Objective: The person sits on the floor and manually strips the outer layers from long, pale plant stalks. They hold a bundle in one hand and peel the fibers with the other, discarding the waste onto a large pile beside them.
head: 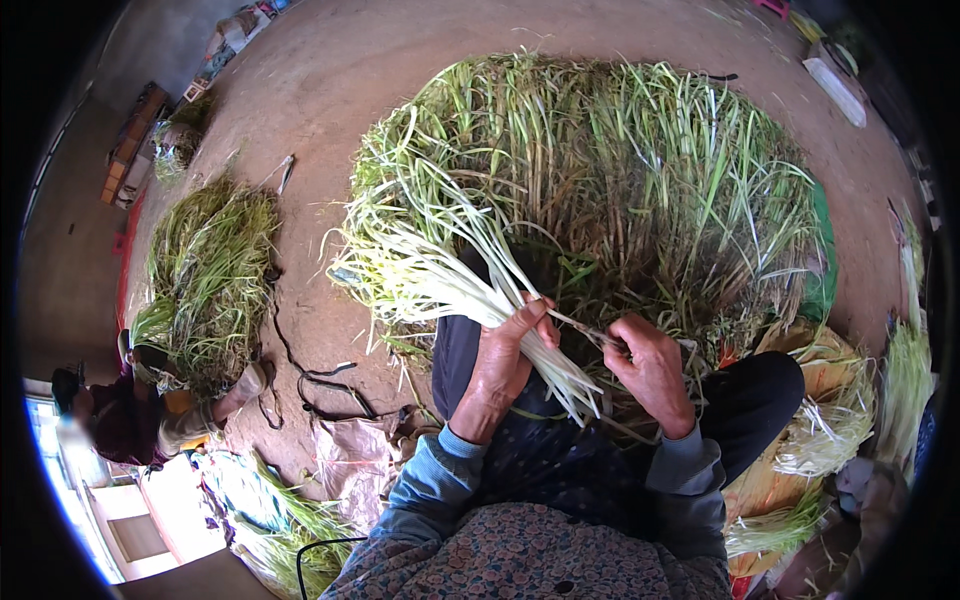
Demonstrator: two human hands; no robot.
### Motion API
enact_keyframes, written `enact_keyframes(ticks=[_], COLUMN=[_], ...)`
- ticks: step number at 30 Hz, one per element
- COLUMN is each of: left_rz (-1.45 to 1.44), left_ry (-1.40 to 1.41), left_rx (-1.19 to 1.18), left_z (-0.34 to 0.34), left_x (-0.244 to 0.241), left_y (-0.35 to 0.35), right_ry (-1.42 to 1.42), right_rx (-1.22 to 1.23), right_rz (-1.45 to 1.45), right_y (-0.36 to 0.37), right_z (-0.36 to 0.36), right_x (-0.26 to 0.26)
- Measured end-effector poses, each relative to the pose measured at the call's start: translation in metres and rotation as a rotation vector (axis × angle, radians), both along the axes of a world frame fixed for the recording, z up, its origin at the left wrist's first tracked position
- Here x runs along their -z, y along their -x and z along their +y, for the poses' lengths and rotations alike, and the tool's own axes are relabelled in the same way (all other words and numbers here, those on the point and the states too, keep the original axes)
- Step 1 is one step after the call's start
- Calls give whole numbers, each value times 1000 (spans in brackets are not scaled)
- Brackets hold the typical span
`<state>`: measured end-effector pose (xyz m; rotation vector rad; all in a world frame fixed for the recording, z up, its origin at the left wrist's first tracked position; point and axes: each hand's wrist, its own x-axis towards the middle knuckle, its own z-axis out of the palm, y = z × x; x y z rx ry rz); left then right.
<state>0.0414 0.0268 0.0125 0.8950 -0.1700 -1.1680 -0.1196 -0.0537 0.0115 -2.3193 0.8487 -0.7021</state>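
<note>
My left hand (501,364) is closed around a bundle of pale leafy stalks (450,281), which look like garlic chives or young garlic. The white stem ends stick out below my fist, and the leaves spread toward the upper left. A single stalk with a brown, dirty end (581,327) runs from my left hand to my right hand (649,371), whose thumb and fingers pinch that end. Just beyond both hands lies a large heap of uncleaned green stalks (592,142), brown toward the near side.
At the left, another person (139,420) sits by a smaller heap of stalks (214,277). A black cord (289,345) lies on the earthen floor (322,97). Cleaned white stalks (821,439) rest on an orange-yellow sheet (757,480) to my right. A crumpled sack (356,457) lies at lower left.
</note>
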Motion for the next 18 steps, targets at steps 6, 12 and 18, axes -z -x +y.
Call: enact_keyframes(ticks=[6, 12, 18], left_rz=[16, -47, -109], left_ry=[3, -4, -3], left_rx=[-119, -154, -115], left_z=[5, 3, 2], left_x=[-1, 0, -1], left_y=[-17, -27, -13], right_ry=[-176, -82, 50], right_rx=[206, 276, 52], right_rz=[77, 226, -109], right_y=[64, 82, -10], right_z=[-17, -19, -4], right_x=[21, -2, -41])
